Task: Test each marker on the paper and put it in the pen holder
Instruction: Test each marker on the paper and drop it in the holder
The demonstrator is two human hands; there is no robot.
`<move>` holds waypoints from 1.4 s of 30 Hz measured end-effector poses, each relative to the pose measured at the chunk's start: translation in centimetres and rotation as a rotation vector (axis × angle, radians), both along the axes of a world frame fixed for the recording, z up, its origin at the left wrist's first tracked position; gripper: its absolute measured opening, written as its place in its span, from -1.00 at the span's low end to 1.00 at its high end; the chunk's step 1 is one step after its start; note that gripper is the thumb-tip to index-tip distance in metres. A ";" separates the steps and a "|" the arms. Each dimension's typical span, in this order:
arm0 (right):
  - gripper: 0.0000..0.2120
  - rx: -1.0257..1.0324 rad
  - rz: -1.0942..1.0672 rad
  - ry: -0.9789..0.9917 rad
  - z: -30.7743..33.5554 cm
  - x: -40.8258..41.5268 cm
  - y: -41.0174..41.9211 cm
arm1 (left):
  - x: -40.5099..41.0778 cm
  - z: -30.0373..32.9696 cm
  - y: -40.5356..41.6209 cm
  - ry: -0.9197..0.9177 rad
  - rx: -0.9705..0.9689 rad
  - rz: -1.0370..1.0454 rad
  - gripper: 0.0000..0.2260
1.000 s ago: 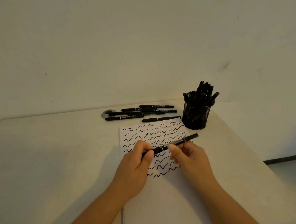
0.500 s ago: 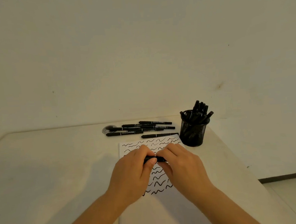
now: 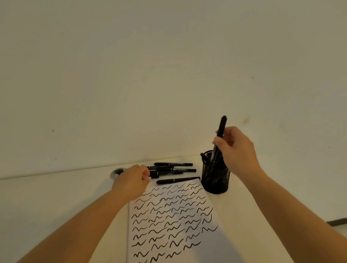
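Right hand [image 3: 237, 149] holds one black marker [image 3: 219, 137] near upright, grip pinched on the mid barrel, lower end dipping into the mouth of the black mesh pen holder [image 3: 217, 179], which stands on the bench [image 3: 51, 199] just right of the paper's top corner and already carries several markers. Left hand [image 3: 134, 181] reaches to the loose markers [image 3: 171, 169] lying side by side beyond the paper [image 3: 174, 222]; fingers curled at their left ends, but can't tell if the grip has closed on one or is only touching. One more marker lies apart, right along the paper's top edge. Paper is filled with rows of black squiggles; lower right part blank. Small round grey thing [image 3: 116, 173] sits just behind the left hand, unclear what. Risks, as I judge them: the holder is crowded, so the incoming marker may jam on the ones inside or tip out over the rim; pushing down at a slant could topple the light mesh cup; left hand working unwatched could roll the loose markers away or drag one onto the paper. Writing: pale print runs along the marker barrels, too small to read; no brand legible anywhere.
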State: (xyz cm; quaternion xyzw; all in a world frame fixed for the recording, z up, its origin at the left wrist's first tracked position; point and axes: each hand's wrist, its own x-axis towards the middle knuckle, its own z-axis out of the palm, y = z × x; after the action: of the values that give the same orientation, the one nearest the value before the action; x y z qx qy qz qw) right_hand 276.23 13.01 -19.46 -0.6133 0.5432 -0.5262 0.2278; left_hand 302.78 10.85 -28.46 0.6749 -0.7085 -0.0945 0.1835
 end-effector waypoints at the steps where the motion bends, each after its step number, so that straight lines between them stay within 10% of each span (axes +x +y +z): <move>1: -0.92 -0.007 -0.028 -0.035 0.3 -0.3 -0.4 | 0.3 -0.1 -0.7 -0.040 -0.025 0.006 -0.80; 13: -0.84 -0.020 -0.111 0.033 -1.5 -1.4 -2.9 | 0.7 -1.9 -4.2 -0.204 0.034 -0.016 -0.73; 20: -0.42 -0.063 -0.131 0.351 -3.2 -0.5 -2.5 | 0.9 -2.7 -4.8 -0.201 0.063 0.003 -0.75; 34: -0.68 -0.012 -0.151 0.721 -5.0 0.5 -2.9 | 0.8 -3.2 -5.0 -0.104 -0.021 0.003 -0.87; 42: -0.72 -0.538 -0.269 0.603 -4.1 1.0 0.7 | 0.1 -0.7 -3.2 0.026 -0.190 0.049 -0.88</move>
State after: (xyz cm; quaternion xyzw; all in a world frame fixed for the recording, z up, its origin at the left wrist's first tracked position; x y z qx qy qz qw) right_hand 277.18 13.71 -23.54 -0.7011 0.5039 -0.4714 -0.1800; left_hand 302.90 7.67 -29.14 0.6703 -0.6951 -0.0311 0.2580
